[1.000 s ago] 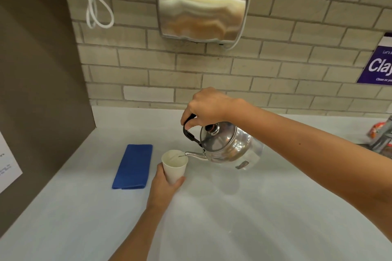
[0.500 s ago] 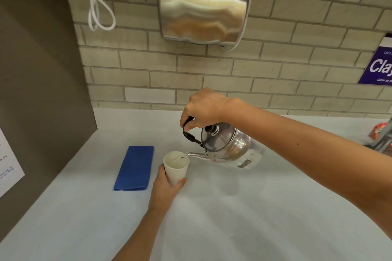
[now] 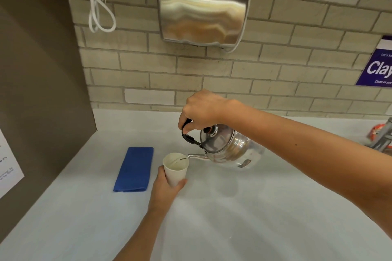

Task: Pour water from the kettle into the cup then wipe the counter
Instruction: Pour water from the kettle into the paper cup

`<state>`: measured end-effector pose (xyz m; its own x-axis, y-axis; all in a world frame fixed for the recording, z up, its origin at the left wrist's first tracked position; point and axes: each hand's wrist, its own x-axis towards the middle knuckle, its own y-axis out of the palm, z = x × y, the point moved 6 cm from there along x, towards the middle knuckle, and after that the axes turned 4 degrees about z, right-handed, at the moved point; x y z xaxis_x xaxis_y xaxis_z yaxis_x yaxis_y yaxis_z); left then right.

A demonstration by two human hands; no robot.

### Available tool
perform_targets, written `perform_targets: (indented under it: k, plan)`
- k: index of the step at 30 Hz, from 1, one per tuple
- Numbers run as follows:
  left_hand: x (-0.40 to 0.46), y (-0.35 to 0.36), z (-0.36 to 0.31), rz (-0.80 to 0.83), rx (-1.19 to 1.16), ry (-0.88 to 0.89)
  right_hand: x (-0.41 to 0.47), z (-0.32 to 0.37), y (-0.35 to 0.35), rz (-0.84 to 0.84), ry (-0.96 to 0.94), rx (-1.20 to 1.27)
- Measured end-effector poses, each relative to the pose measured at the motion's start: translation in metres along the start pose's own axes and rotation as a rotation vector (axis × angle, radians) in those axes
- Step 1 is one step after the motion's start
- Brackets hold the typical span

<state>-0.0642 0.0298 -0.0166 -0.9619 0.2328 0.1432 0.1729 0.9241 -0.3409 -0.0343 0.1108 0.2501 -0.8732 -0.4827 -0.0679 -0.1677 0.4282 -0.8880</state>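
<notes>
Kettle (image 3: 227,150) still tilted | spout over cup (image 3: 175,167) | hands unmoved

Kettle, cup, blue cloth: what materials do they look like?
Kettle: polished metal, likely stainless steel, with mirror reflections on body and lid; its handle looks like black plastic.
Cup: probably paper; matte white, thin rolled rim.
Blue cloth: soft woven or microfibre fabric, going by its matte look and folded edges; the weave is too fine to tell.
</notes>
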Motion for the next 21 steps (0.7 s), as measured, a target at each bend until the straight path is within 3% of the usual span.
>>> perform_targets:
  k: [21]
  plan:
    - [0.0013,0.0005,0.0019,-0.003,0.010,0.012,-0.0029,0.0026,-0.0036,-0.010,-0.003,-0.030]
